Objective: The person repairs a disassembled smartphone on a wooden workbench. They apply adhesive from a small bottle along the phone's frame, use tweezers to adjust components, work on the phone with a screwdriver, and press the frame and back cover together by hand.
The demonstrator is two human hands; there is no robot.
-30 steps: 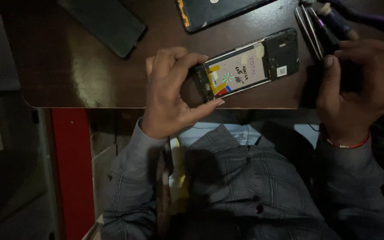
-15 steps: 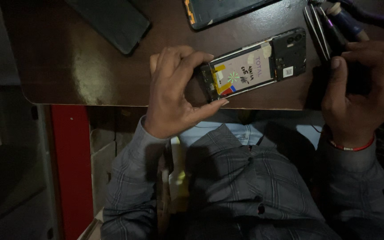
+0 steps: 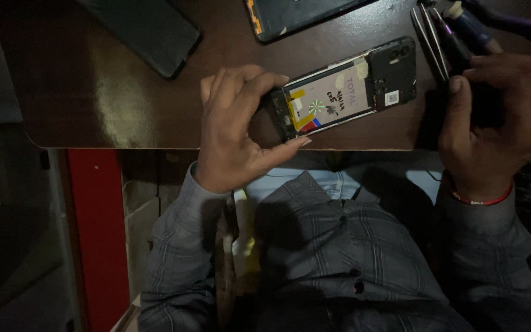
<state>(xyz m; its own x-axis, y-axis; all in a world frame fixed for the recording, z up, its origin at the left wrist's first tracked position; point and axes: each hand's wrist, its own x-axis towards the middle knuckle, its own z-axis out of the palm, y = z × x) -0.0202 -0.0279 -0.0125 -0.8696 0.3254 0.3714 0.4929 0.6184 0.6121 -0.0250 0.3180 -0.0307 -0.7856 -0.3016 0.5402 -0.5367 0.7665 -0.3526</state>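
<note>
The left hand (image 3: 241, 132) is in the middle of the frame and grips the near end of an opened phone (image 3: 345, 92). The thumb presses on the lower edge and the fingers curl over the upper edge, so the hand is closed around that end. The phone has no back cover. It lies on the dark brown table (image 3: 93, 92), a little tilted, with its far end pointing to the upper right. Its pale battery (image 3: 330, 98) fills the middle part, and the black camera block (image 3: 393, 72) is at the right end.

The right hand (image 3: 499, 117) is at the right edge of the frame, near the table edge. Its fingers are bent around something dark, but this part is too dark, so I cannot tell what it holds or how firmly. Just beside its fingers, in the upper right corner, lie metal tweezers (image 3: 428, 37) and a tool with a purple handle (image 3: 493, 24).

In the upper left of the frame a dark phone (image 3: 149, 31) lies flat on the table. At the top centre lies another dark phone part (image 3: 296, 15) with an orange strip on its left edge. Both are well apart from the hands. A red band (image 3: 477, 200) is around the right wrist.
</note>
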